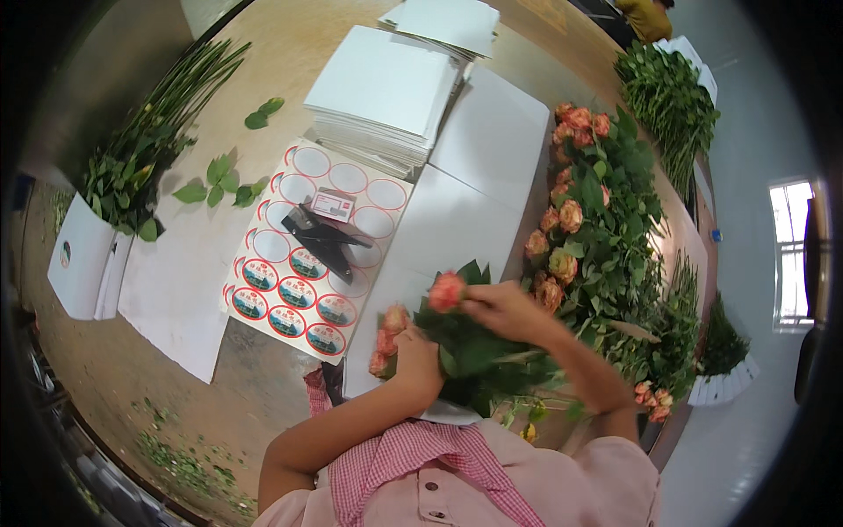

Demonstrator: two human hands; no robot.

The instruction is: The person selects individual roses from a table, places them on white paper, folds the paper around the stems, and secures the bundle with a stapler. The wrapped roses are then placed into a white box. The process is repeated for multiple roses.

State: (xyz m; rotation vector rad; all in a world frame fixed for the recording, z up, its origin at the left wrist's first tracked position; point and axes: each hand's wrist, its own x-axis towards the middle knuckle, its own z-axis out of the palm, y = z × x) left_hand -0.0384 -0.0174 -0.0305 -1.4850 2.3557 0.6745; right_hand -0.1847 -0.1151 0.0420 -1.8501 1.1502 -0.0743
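My right hand (504, 311) grips a single coral-pink rose (447, 292) just below its bloom. My left hand (419, 359) is closed around several coral roses (390, 339), whose blooms stick out to its left. Dark green rose leaves (467, 342) fill the space between both hands and hide most of the stems. Beneath the flowers lies white card sheeting (421, 230). Left of it rests a sheet of round stickers (276, 263), some peeled off, bearing writing. A black stapler (319, 240) and a small staple box (333, 205) lie on that sheet.
White card sheets (379, 85) are piled beyond the stickers. Many coral roses (570, 217) with leafy stems lie to the right. A wrapped bunch (82, 257) sits at the left, near loose leaves (220, 179). Leaf scraps (188, 454) litter the lower left. Another person (645, 18) is partly visible at top right.
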